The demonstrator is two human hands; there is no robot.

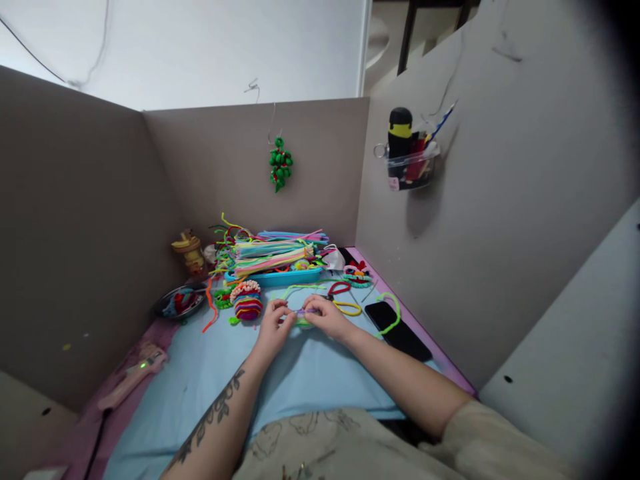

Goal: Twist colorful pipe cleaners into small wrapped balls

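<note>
My left hand (276,324) and my right hand (326,316) are close together over the blue cloth. Both have their fingers pinched on a small purple and light green pipe cleaner piece (303,321), partly hidden by the fingers. Just left of my left hand stands a striped, rainbow-coloured pipe cleaner figure (247,303) with a pale pink curly top. Beyond my right hand lies a cutting tool with one red and one yellow loop handle (349,308); its head is partly hidden. A thin light green pipe cleaner (306,287) rests behind both hands.
Bundled pipe cleaners (273,257) fill a blue tray (273,277) at the back. A black phone (397,331) lies right, a dark bowl (180,303) and a pink glue gun (135,375) left. Grey panels enclose the table; a clear cup (411,170) hangs on the right one.
</note>
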